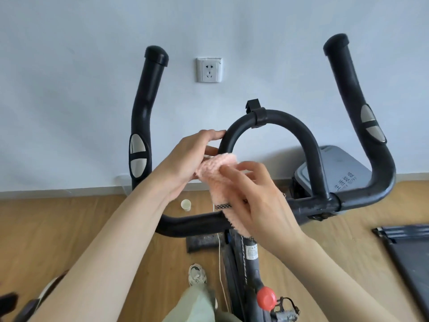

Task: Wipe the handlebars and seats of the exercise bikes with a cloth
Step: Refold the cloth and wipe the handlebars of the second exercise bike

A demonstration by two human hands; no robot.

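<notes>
Both hands [260, 203] gripping pink cloth [220, 180], black handlebars [274, 122] behind

A: Handlebars [274, 119]: black, matt foam-like covering, scuffed near the joint. Cloth [218, 180]: pink, fluffy pile.

B: Floor [69, 228]: wood grain, satin sheen. Wall socket [209, 70]: white glossy plastic. Knob [266, 296]: red, smooth plastic.

A wooden floor [69, 228] with light planks runs up to a pale skirting board at the wall. On it stand a small white paper cup [186, 204], a grey bin [334, 168] against the wall, the bike's dark base foot [202, 244], and a black mat [408, 256] at the right edge.
</notes>
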